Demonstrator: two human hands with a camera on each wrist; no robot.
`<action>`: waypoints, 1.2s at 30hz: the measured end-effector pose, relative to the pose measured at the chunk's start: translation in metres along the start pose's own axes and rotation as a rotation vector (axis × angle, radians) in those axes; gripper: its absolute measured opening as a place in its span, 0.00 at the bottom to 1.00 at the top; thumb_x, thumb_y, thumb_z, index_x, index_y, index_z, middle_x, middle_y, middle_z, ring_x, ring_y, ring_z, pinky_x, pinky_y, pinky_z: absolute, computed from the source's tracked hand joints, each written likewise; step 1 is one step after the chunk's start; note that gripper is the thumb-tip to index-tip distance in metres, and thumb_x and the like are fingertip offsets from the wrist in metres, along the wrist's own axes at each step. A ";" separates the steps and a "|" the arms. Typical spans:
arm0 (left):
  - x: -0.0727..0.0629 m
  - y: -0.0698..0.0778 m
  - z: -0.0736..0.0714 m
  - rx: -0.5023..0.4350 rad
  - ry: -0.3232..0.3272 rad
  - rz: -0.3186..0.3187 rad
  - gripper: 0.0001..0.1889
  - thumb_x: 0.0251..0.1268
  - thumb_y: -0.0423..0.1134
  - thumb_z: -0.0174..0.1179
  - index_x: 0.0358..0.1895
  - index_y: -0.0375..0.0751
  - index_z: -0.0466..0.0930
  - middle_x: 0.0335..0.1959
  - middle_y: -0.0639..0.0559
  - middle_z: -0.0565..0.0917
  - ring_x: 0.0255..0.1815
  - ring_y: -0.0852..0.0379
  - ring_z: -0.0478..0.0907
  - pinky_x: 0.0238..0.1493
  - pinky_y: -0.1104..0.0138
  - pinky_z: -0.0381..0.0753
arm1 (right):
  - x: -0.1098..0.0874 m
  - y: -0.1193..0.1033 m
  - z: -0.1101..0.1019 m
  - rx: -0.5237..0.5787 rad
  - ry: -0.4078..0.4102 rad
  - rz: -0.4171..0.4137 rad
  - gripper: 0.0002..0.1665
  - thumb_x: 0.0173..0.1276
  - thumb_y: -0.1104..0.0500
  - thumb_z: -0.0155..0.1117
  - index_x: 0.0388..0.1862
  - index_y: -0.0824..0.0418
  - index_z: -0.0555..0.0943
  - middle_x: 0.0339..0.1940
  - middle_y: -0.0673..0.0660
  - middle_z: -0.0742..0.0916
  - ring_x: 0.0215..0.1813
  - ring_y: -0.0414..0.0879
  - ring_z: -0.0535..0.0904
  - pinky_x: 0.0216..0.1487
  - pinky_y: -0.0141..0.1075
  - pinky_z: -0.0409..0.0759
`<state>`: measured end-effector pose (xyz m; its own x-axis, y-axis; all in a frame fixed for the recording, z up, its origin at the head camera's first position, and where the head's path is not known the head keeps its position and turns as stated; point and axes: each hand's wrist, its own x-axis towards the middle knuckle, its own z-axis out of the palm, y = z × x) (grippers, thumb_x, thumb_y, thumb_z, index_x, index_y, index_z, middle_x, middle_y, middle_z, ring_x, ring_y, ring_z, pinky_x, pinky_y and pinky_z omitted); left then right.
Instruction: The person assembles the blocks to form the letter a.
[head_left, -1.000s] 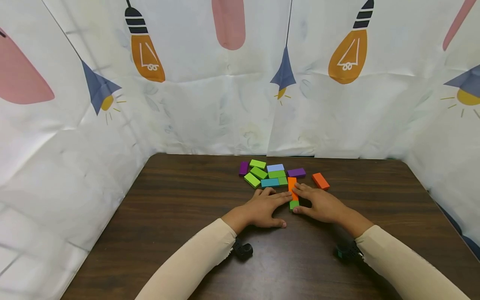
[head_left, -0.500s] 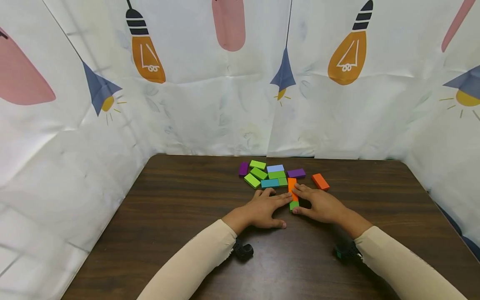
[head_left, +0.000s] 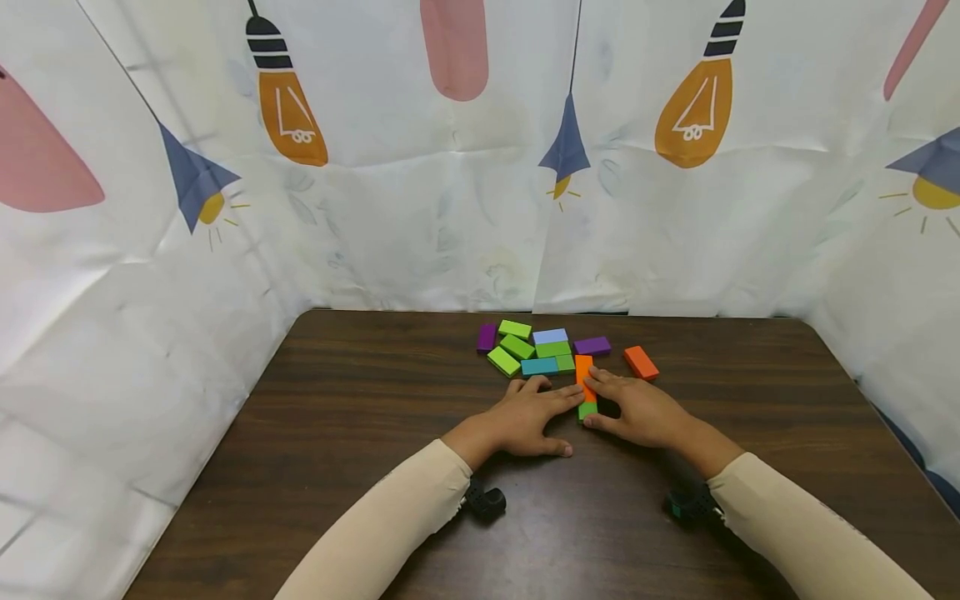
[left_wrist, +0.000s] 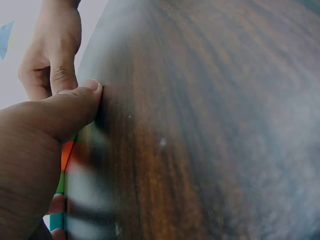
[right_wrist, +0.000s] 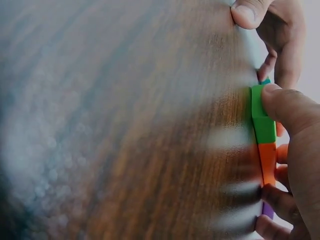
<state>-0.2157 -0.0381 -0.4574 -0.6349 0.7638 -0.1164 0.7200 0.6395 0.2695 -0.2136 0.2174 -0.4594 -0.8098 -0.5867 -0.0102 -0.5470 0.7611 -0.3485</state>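
Near the middle of the table an orange block (head_left: 584,365) lies end to end with a green block (head_left: 587,411). My left hand (head_left: 517,421) has its fingers stretched out, with the index fingertip right at the orange block's left side. My right hand (head_left: 641,410) lies on the other side, fingers spread loosely. Its index finger overlaps the orange block, and its thumb touches the green block (right_wrist: 263,114), as the right wrist view shows. Behind them, a teal block (head_left: 540,367) and lighter green blocks (head_left: 553,350) lie flush together. The left thumb covers part of the row in the left wrist view.
Farther left are several lime blocks (head_left: 517,347) and a purple block (head_left: 487,337). A pale blue block (head_left: 551,336) and another purple block (head_left: 592,346) lie at the back. A red-orange block (head_left: 641,362) sits apart on the dark wooden table (head_left: 360,375), beyond the right hand.
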 end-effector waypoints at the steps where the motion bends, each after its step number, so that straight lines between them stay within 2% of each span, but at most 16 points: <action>1: 0.000 0.000 0.000 -0.002 0.000 0.001 0.46 0.68 0.67 0.59 0.84 0.63 0.48 0.83 0.69 0.49 0.77 0.48 0.54 0.71 0.47 0.53 | 0.000 0.000 0.000 0.000 -0.001 0.002 0.48 0.72 0.34 0.62 0.79 0.63 0.66 0.78 0.65 0.68 0.75 0.62 0.66 0.69 0.61 0.67; 11: -0.004 0.001 0.003 -0.049 0.001 -0.035 0.45 0.69 0.66 0.59 0.84 0.57 0.51 0.82 0.63 0.53 0.81 0.47 0.49 0.75 0.47 0.50 | 0.000 -0.002 0.000 0.006 -0.002 0.010 0.49 0.72 0.34 0.63 0.78 0.64 0.67 0.78 0.64 0.68 0.75 0.62 0.67 0.69 0.60 0.68; 22: -0.003 0.001 0.005 -0.049 -0.008 0.000 0.43 0.72 0.64 0.57 0.84 0.56 0.50 0.82 0.62 0.52 0.82 0.43 0.44 0.76 0.43 0.43 | -0.001 0.000 -0.003 0.002 -0.026 0.010 0.49 0.72 0.34 0.63 0.78 0.64 0.66 0.78 0.63 0.69 0.76 0.61 0.66 0.70 0.60 0.66; 27: -0.003 0.001 0.004 -0.056 -0.011 -0.012 0.44 0.71 0.65 0.57 0.84 0.55 0.50 0.82 0.62 0.52 0.82 0.43 0.44 0.77 0.43 0.43 | -0.001 0.002 -0.003 0.009 -0.018 -0.007 0.49 0.72 0.33 0.62 0.78 0.64 0.66 0.78 0.62 0.68 0.77 0.60 0.64 0.72 0.60 0.64; 32: -0.004 -0.004 0.003 -0.046 0.021 -0.013 0.44 0.70 0.65 0.59 0.83 0.54 0.54 0.81 0.60 0.57 0.81 0.47 0.49 0.77 0.45 0.47 | -0.001 0.003 -0.002 -0.010 -0.006 -0.016 0.49 0.72 0.32 0.60 0.78 0.64 0.67 0.78 0.62 0.69 0.78 0.61 0.62 0.73 0.61 0.60; 36: -0.003 -0.011 -0.003 0.002 0.113 -0.007 0.36 0.71 0.61 0.61 0.78 0.52 0.67 0.76 0.58 0.68 0.77 0.51 0.59 0.75 0.49 0.57 | -0.002 0.003 -0.001 -0.006 -0.010 -0.007 0.49 0.72 0.32 0.60 0.79 0.63 0.66 0.78 0.61 0.69 0.79 0.61 0.61 0.74 0.61 0.60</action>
<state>-0.2225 -0.0472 -0.4575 -0.6676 0.7445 -0.0101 0.7156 0.6454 0.2672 -0.2140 0.2209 -0.4598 -0.8038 -0.5946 -0.0175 -0.5539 0.7588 -0.3426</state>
